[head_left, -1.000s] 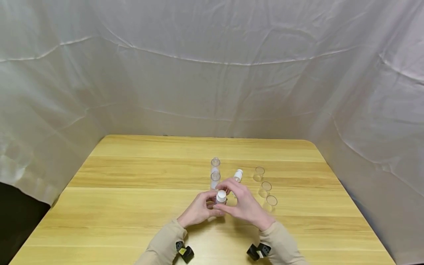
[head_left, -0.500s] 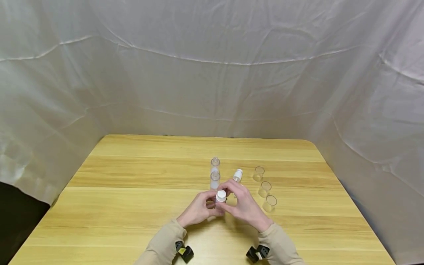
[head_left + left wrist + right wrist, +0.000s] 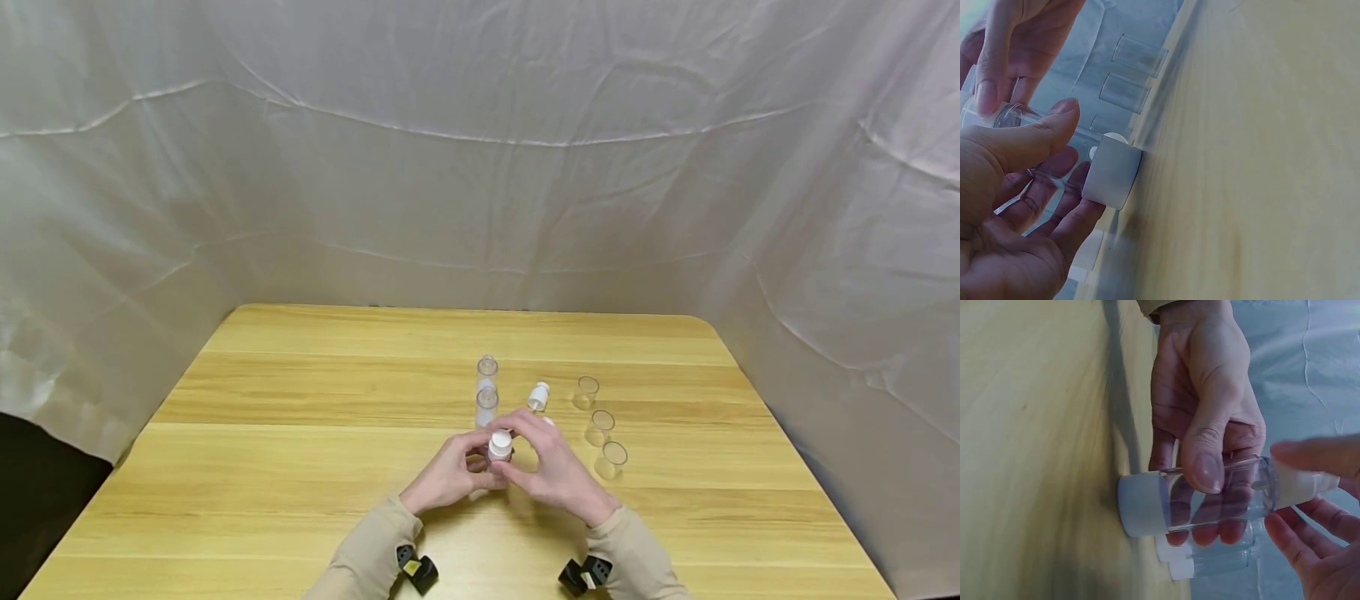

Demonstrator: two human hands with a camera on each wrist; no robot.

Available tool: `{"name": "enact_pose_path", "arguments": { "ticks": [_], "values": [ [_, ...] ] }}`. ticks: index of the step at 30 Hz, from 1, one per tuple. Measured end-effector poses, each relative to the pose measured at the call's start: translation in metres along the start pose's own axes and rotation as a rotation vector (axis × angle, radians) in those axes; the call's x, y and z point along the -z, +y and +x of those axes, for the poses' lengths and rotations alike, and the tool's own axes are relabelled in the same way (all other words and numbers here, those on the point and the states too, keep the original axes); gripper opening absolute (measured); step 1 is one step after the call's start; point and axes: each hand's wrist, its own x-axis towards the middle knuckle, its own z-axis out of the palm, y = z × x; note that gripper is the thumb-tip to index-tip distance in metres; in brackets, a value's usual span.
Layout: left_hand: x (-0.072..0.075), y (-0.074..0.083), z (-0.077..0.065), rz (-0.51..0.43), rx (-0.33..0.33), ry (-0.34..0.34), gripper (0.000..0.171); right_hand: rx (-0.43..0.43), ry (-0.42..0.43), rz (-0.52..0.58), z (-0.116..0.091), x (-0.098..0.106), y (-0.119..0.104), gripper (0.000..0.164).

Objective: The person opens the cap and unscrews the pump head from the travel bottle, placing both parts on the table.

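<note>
A clear bottle with a white base stands upright at the table's front middle. My left hand grips its transparent body, thumb on one side and fingers round the other. On the bottle's mouth sits a white pump top. My right hand pinches the collar of this top between thumb and fingers, seen close up in the right wrist view. Just beyond the hands, two more clear bottles with white lower parts stand in a row, the nearer bottle and the farther bottle.
Right of the bottles lies a white pump top; another white piece is mostly hidden behind my right hand. Farther right, three clear caps stand in a line: a far cap, a middle cap and a near cap. Grey curtains surround the wooden table.
The fingers of my right hand have shifted slightly around the white pump top. My left hand and the bottle stay in place.
</note>
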Motion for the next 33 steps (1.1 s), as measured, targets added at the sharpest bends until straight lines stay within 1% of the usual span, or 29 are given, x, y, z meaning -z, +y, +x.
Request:
{"name": "enact_pose_path", "arguments": {
  "ticks": [2,4,7,10,14,17,20,24,28,33],
  "values": [
    [0.000,0.000,0.000,0.001,-0.002,0.002,0.042,-0.015,0.007,-0.019,-0.001,-0.002,0.000,0.050],
    [0.000,0.000,0.000,0.006,-0.003,0.004,0.041,-0.018,0.033,-0.028,-0.001,-0.005,0.001,0.052],
    [0.000,-0.001,0.001,-0.008,0.002,-0.001,0.044,-0.007,0.085,-0.029,-0.002,-0.010,0.003,0.049],
    [0.000,-0.001,0.001,-0.015,0.007,-0.004,0.047,0.003,0.110,-0.019,-0.002,-0.012,0.002,0.043],
    [-0.001,-0.001,0.001,-0.015,0.008,-0.001,0.048,-0.010,0.090,0.001,-0.003,-0.012,0.001,0.039],
    [0.000,-0.001,0.000,-0.008,0.002,-0.001,0.048,-0.023,0.057,0.016,-0.004,-0.011,0.000,0.041],
    [0.000,-0.002,0.000,0.004,-0.003,-0.004,0.046,-0.044,0.041,0.013,-0.006,-0.011,0.000,0.045],
    [0.000,-0.001,0.000,0.004,0.001,-0.002,0.042,-0.061,0.076,-0.005,-0.007,-0.012,0.001,0.049],
    [0.000,-0.001,0.000,-0.013,0.017,0.003,0.042,-0.049,0.121,-0.004,-0.007,-0.013,0.002,0.049],
    [0.000,-0.002,0.000,-0.010,0.013,0.004,0.046,-0.013,0.105,0.016,-0.007,-0.012,0.003,0.043]
  ]
}}
